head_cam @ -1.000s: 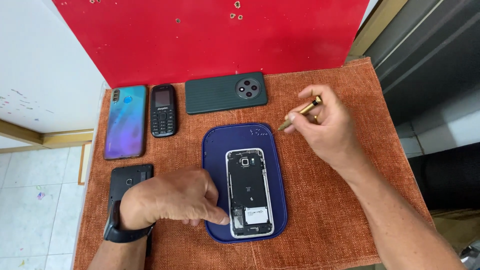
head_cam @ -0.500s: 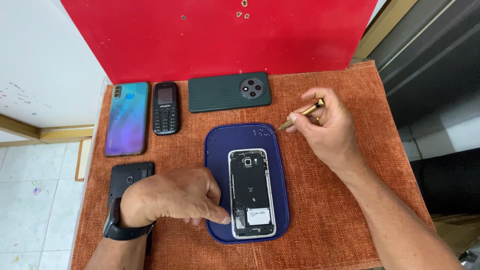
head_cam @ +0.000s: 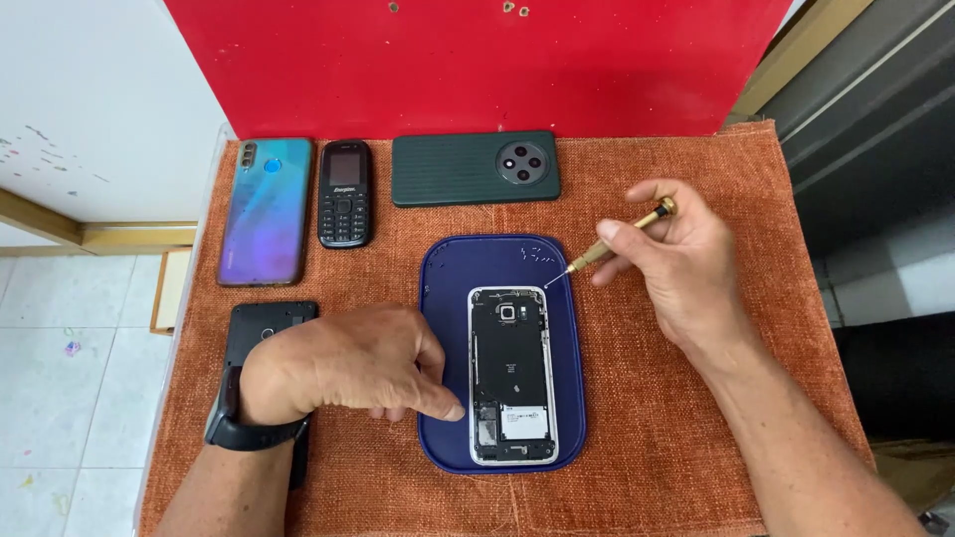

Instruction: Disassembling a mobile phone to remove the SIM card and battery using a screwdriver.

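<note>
Head view. An opened smartphone with a silver metal frame and exposed black internals [head_cam: 512, 375] lies face down, lengthwise, on a dark blue rounded-rectangular work mat [head_cam: 453, 298], which rests on a rust-orange woven cloth [head_cam: 647, 447] covering the table.

The left hand [head_cam: 343, 363], with a black wristband at the wrist, rests palm down on the cloth and the mat's left part; its fingers are loosely curled, and the extended fingertip [head_cam: 453, 410] presses at the phone's lower left edge. It grasps nothing.

The right hand [head_cam: 686, 259] hovers over the cloth just right of the mat's upper corner. Its thumb and fingers are closed around a slim brass-coloured precision screwdriver [head_cam: 609, 242], held slanted with the tip pointing down-left over the mat's upper right part, apart from the phone.

Along the far edge, before a red upright panel [head_cam: 477, 60], lie three devices: a blue-violet gradient smartphone back [head_cam: 266, 211], a small black keypad phone [head_cam: 344, 194], and a dark green ribbed smartphone with a round camera cluster [head_cam: 476, 167]. A black phone back cover [head_cam: 264, 328] lies partly under the left wrist.
</note>
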